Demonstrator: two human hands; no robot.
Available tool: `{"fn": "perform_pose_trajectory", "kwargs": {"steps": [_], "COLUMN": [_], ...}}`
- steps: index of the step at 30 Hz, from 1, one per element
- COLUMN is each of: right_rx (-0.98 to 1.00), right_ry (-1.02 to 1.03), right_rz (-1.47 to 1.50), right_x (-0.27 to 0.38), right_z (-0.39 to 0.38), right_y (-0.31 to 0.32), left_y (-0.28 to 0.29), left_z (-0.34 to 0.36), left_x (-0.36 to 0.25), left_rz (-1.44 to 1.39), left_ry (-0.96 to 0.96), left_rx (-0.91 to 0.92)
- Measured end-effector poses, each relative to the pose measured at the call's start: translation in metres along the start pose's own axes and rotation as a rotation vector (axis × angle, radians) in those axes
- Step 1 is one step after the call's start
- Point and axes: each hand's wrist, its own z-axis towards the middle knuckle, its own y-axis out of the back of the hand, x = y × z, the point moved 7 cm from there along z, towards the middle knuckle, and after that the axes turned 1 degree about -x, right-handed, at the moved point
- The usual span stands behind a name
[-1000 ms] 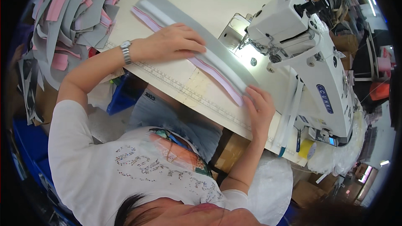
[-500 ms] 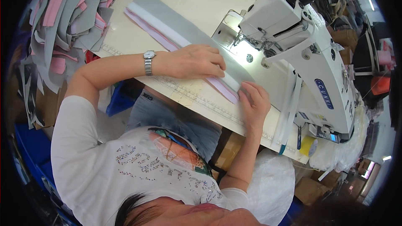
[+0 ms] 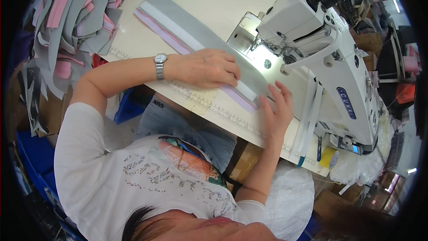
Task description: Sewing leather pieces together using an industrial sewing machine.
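Fingers of our right hand (image 3: 277, 110) now spread wider, gripping nothing, beside a long grey-white-lilac fabric strip (image 3: 187, 31), apparently leaving our half-curled left hand (image 3: 206, 68), hold unclear, steadying it.

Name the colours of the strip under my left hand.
The strip is grey, white, pink and lilac; the head view shows it best.

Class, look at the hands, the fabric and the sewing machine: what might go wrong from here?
1. The left hand is on the layered fabric strip partway along, with the upper-left end unheld, so the layers might slip out of line.
2. The right hand has its fingers spread by the strip's lower-right end; whether they grip it is unclear, so that end might shift.
3. Both hands are near the sewing machine, so fingers might stray toward its needle area.
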Motion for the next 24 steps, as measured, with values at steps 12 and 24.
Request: {"fn": "perform_pose_trajectory", "kwargs": {"steps": [12, 24], "right_rx": [0.435, 0.323], "right_ry": [-0.168, -0.228], "right_rz": [-0.02, 0.177], "right_x": [-0.004, -0.01], "right_z": [0.021, 0.009], "right_y": [-0.016, -0.009], "left_y": [0.008, 0.008], "left_z": [0.009, 0.007], "left_x": [0.002, 0.003], "left_rz": [0.137, 0.067], "left_ry": [0.065, 0.097], "left_rx": [0.031, 0.036]}}
